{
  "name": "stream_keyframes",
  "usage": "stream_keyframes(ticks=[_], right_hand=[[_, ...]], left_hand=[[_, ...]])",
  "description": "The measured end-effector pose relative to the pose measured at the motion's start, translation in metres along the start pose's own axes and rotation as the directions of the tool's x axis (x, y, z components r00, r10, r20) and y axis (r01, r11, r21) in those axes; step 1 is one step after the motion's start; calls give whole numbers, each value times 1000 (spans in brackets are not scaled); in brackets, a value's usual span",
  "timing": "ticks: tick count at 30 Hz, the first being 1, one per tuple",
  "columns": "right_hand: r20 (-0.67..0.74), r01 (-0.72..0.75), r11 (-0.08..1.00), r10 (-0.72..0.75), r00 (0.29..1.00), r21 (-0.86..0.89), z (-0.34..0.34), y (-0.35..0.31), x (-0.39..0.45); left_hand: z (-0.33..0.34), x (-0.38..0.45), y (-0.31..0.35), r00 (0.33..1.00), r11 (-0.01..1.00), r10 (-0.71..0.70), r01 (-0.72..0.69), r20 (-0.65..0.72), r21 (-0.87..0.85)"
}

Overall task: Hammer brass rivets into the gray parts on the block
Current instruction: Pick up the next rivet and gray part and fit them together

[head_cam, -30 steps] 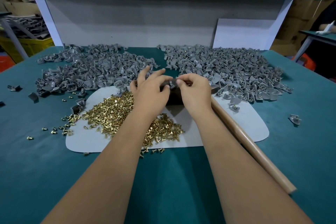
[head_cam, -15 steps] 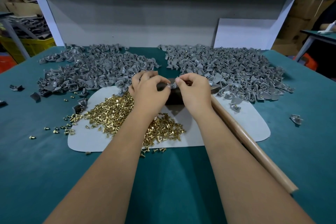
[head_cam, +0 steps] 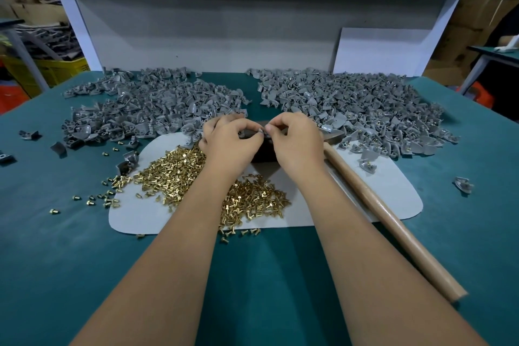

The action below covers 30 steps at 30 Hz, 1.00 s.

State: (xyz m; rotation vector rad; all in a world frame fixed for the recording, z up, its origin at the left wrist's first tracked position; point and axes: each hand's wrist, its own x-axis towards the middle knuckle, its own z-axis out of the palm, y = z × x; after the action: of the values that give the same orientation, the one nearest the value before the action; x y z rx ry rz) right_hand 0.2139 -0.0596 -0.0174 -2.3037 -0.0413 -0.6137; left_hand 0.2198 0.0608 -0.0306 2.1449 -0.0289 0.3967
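A small gray part (head_cam: 261, 132) sits pinched between the fingertips of both hands, right where they meet above the dark block (head_cam: 262, 153). The left hand (head_cam: 230, 140) has its fingers curled in, thumb and forefinger closed on the part from its side; the right hand (head_cam: 297, 140) mirrors it, fingers bent and nipping the same piece. Whether a rivet is already in the part is too small to tell. The block lies directly under and between the hands, mostly hidden by them. Beneath the left wrist and spreading outward from it lies a heap of brass rivets (head_cam: 174, 174) on a pale mat (head_cam: 134, 213), with a few strays scattered on the teal surface (head_cam: 252, 275) farther out on the left. Just outside the right wrist lies a hammer, its wooden handle (head_cam: 393, 230) running back alongside the right forearm. Beyond the fingertips, two broad piles of gray parts spread: one beyond the left hand (head_cam: 146, 109), one beyond the right hand (head_cam: 365, 109).
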Motion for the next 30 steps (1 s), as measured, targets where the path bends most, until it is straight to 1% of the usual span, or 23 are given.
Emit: stream_keyframes(ticks=[4, 10, 14, 17, 23, 26, 30], right_hand=[[-10, 20, 999, -21, 1000, -44, 2, 2, 0], [-13, 72, 980, -76, 997, -184, 4, 1, 2], [10, 79, 977, -79, 997, -199, 3, 0, 3], [27, 81, 977, -78, 997, -196, 1, -1, 5], [59, 151, 949, -140, 988, -276, -2, -2, 6], [59, 139, 955, -128, 990, -262, -2, -2, 7], [44, 80, 986, -74, 996, -148, -2, -1, 8]], left_hand=[[0, 0, -1, 1000, 1000, -23, 23, 10, 2], [0, 1, 0, 999, 1000, -28, 27, 33, 7], [0, 0, -1, 999, 1000, -29, 29, 33, -5], [-1, 0, -2, 1000, 1000, -2, 3, 28, -24], [-2, 2, -4, 999, 998, 31, -30, 18, -52], [-3, 2, -3, 999, 999, 30, -29, 15, -45], [-3, 0, -2, 1000, 999, 16, -16, 16, -39]])
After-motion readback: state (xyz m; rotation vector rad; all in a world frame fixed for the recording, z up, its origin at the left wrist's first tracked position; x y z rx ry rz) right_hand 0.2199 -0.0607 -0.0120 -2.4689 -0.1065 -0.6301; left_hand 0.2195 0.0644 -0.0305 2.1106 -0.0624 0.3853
